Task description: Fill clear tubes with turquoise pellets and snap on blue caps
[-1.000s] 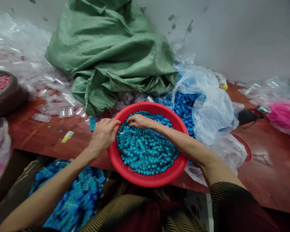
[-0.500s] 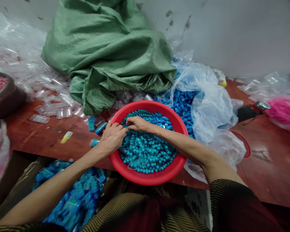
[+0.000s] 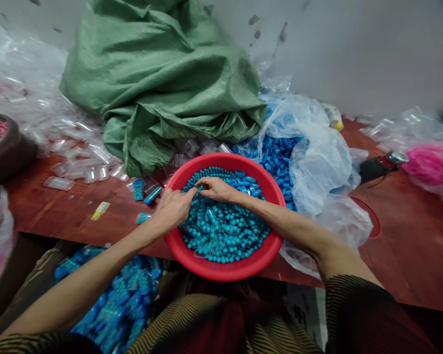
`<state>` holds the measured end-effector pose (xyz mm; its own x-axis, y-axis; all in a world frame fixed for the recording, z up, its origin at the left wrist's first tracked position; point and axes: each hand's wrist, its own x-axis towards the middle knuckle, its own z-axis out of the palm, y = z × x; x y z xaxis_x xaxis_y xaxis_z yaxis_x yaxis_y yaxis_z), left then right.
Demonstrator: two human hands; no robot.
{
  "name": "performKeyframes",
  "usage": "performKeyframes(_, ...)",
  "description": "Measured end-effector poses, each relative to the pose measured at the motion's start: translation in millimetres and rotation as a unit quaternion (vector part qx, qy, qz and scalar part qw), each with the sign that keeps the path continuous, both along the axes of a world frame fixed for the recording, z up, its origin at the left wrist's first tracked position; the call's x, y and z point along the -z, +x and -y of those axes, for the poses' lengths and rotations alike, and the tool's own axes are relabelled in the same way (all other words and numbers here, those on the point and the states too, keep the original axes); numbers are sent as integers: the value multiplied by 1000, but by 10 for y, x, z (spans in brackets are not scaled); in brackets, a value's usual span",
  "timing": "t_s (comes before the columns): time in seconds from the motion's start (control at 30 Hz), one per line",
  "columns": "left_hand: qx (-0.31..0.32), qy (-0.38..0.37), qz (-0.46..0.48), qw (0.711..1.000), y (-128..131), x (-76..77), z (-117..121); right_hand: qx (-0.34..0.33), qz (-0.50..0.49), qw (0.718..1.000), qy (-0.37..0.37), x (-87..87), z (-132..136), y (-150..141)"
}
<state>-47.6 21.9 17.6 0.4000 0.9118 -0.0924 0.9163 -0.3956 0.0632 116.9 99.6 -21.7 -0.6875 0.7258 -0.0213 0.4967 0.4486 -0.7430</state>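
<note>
A red plastic basin [image 3: 276, 236] holds many strung turquoise beads [image 3: 225, 236] and, at its far right, blue plastic caps [image 3: 249, 184]. Over the basin's left part, my left hand [image 3: 175, 206] has thumb and forefinger pinched together. My right hand [image 3: 216, 189] meets it there, its fingertips also pinched. Whatever lies between the fingers is small and mostly hidden; a bit of turquoise shows at the fingertips. Left of the basin lie a clear tube filled with turquoise beads [image 3: 138, 189] and a blue-capped tube [image 3: 153, 195].
A large green woven sack [image 3: 162, 73] stands behind the basin. Blue caps [image 3: 276, 155] spill from a clear plastic bag [image 3: 313, 147] at right. Clear tubes [image 3: 84, 164] pile up at left by a bowl of pink beads [image 3: 7, 152]. Below the table edge, filled blue tubes [image 3: 114, 305] are heaped.
The two hands stay together over the basin, fingertips still meeting. My left thumb and forefinger now reach further out toward the right fingertips. The whole view has shifted slightly.
</note>
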Motion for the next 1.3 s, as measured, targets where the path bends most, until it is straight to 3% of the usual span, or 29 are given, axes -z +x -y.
performKeyframes(0.23,-52,-34,30,998,41,-4,-94,8,10,996,89,-51,-60,91)
performKeyframes(0.43,-55,-27,204,977,12,199,-403,23,-60,990,129,-96,-51,102)
performKeyframes(0.57,-71,-84,389,915,-8,293,-531,32,-88,991,92,-159,-61,154)
performKeyframes(0.67,-99,-110,487,861,-11,249,-529,31,-63,997,44,-232,-112,260)
performKeyframes(0.83,-153,-148,629,748,13,78,-466,26,131,990,37,-287,-127,369)
performKeyframes(0.97,-164,-183,708,662,84,23,-418,-36,245,968,48,-250,-51,301)
performKeyframes(1.07,-161,-217,717,643,127,23,-393,-18,213,976,42,-296,-87,340)
performKeyframes(1.17,-173,-246,721,624,130,46,-393,78,142,984,71,-443,-201,550)
performKeyframes(1.3,-180,-255,711,630,130,89,-403,170,204,954,137,-628,-228,832)
